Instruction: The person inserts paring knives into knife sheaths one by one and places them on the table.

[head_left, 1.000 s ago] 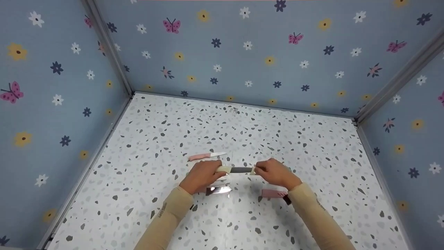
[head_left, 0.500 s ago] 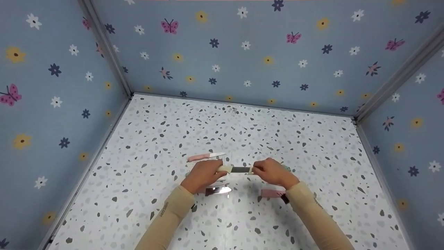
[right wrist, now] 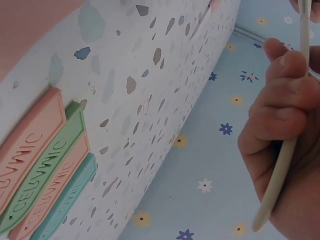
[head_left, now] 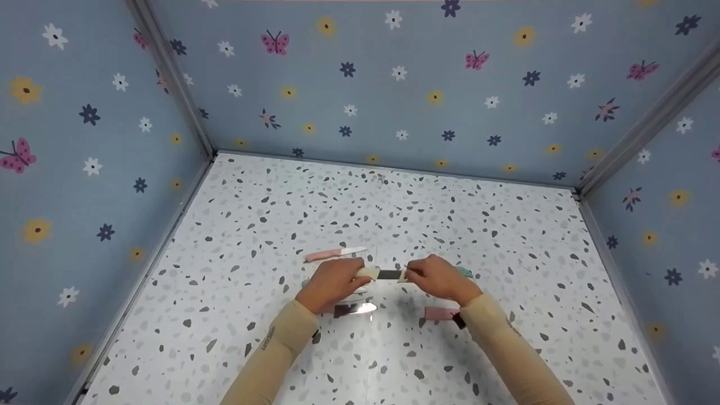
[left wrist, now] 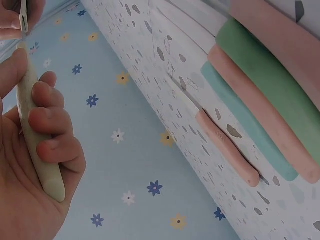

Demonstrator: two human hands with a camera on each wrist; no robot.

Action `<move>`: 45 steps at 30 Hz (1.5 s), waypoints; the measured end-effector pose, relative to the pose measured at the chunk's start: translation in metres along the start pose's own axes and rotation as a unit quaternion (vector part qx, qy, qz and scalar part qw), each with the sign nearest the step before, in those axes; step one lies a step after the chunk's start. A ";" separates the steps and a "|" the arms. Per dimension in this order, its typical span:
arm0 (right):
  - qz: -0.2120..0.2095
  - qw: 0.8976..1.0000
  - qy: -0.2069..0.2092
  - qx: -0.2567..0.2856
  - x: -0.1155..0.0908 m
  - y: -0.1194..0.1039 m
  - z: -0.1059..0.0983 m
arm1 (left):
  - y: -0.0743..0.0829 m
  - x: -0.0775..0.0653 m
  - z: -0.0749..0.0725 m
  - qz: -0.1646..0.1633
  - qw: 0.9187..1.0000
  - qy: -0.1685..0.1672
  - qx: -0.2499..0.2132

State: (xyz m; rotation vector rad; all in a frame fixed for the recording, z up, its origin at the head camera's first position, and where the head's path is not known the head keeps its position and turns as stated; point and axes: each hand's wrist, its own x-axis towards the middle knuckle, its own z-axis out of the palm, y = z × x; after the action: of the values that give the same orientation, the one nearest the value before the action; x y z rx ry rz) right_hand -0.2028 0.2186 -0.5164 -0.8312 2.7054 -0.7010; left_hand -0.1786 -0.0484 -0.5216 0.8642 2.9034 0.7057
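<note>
My left hand (head_left: 333, 281) grips a knife by its cream handle (left wrist: 39, 135), fingers curled round it in the left wrist view. The knife's dark blade (head_left: 389, 275) points right, across to my right hand (head_left: 441, 278). That hand holds a cream blade sheath (right wrist: 282, 172), which covers the tip end of the blade. A short stretch of blade shows between handle and sheath. Both hands are above the speckled table, over the other knives and sheaths.
A pink-handled knife (head_left: 323, 255) lies beyond my left hand. Beside it lie knives with teal (left wrist: 255, 127), pink (left wrist: 265, 117) and green handles (left wrist: 270, 82). Pink (right wrist: 35, 145), green (right wrist: 50, 165) and teal (right wrist: 70, 195) sheaths lie by my right hand. Patterned walls (head_left: 394, 84) surround the table.
My right hand has moved left with the sheath, towards my left hand. Less of the blade shows between handle and sheath now. The left hand has shifted slightly right.
</note>
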 end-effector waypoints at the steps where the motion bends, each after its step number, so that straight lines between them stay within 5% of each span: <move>1: 0.001 1.000 -0.004 0.002 0.000 -0.001 0.000 | 0.000 0.000 0.000 -0.001 1.000 -0.001 0.000; 29: 0.004 1.000 -0.018 -0.003 0.004 -0.006 0.000 | 0.007 0.008 0.009 0.008 1.000 0.001 0.001; 45: 0.014 1.000 -0.025 0.004 0.008 -0.011 0.001 | 0.010 0.010 0.011 -0.018 1.000 -0.014 -0.008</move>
State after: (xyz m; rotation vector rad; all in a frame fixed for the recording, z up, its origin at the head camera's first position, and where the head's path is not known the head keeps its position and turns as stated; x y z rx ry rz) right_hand -0.2035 0.2057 -0.5125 -0.7982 2.6624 -0.6739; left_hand -0.1803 -0.0315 -0.5263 0.8104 2.8766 0.7072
